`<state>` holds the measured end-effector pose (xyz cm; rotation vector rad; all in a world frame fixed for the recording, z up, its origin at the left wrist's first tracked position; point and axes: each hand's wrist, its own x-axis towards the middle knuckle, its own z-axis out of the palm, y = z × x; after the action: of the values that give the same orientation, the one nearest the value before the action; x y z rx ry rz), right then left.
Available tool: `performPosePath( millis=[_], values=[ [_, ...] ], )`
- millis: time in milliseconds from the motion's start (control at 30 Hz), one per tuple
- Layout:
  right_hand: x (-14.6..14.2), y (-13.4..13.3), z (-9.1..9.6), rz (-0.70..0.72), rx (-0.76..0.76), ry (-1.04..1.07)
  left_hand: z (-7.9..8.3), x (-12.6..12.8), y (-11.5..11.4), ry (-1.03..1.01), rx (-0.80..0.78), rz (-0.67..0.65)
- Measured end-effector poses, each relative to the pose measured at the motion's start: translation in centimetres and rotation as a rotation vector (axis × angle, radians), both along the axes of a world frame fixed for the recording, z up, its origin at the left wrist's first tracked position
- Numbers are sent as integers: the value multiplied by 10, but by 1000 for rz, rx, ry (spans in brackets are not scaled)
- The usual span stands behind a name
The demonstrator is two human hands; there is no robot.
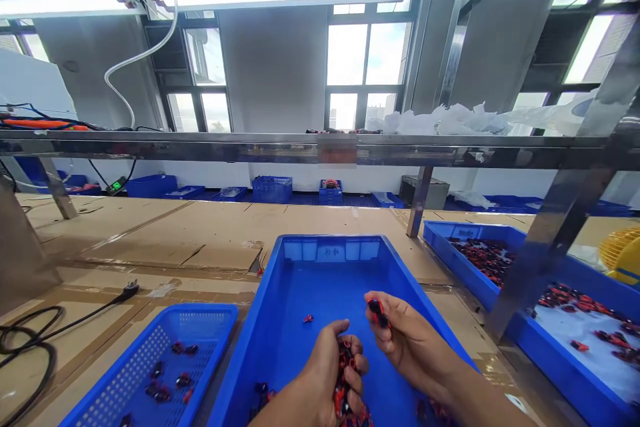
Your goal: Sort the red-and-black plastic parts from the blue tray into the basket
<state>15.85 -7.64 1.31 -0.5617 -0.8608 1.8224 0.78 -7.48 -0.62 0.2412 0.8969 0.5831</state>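
Observation:
My left hand (pixel 333 373) is curled around a handful of small red-and-black parts (pixel 345 373), above the near end of a large blue tray (pixel 330 252). Just to its right, my right hand (pixel 400 337) pinches one small red-and-black part (pixel 377 313) between thumb and fingers. A single loose part (pixel 308 318) lies on the tray floor, left of my hands. More of these parts (pixel 263 393) sit at the tray's near end, partly hidden by my forearms. What exactly the parts are, I cannot make out.
At left stands a perforated blue basket (pixel 200 310) with several parts. A blue bin (pixel 590 360) at right holds many more, behind a metal post (pixel 545 267). A black cable with plug (pixel 131 288) lies on the cardboard-covered table (pixel 165 227). A metal shelf rail (pixel 240 147) crosses ahead.

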Motion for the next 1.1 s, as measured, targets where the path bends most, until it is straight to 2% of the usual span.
performPosePath(
  millis=[267,533,667,733,800,867,933,1100],
  values=[
    [-11,-5,-2,103,-8,53,-1,-3,2,-114,-50,13],
    [2,9,-8,137,-44,-64,10,-12,8,-297,-72,205],
    [-8,0,-13,152,48,-208,10,-18,12,-321,-54,293],
    [-16,-9,-16,67,279,-409,9,-18,13,-302,-26,348],
    [-22,-17,-21,-42,578,-751,10,-16,12,-277,12,415],
    [-27,-24,-25,-102,738,-1062,10,-12,11,-264,68,489],
    [-30,-28,-28,-125,711,-1214,11,-8,8,-266,129,559],
    [-34,-29,-24,-259,678,-1430,12,-3,2,-271,206,703]
  ],
)
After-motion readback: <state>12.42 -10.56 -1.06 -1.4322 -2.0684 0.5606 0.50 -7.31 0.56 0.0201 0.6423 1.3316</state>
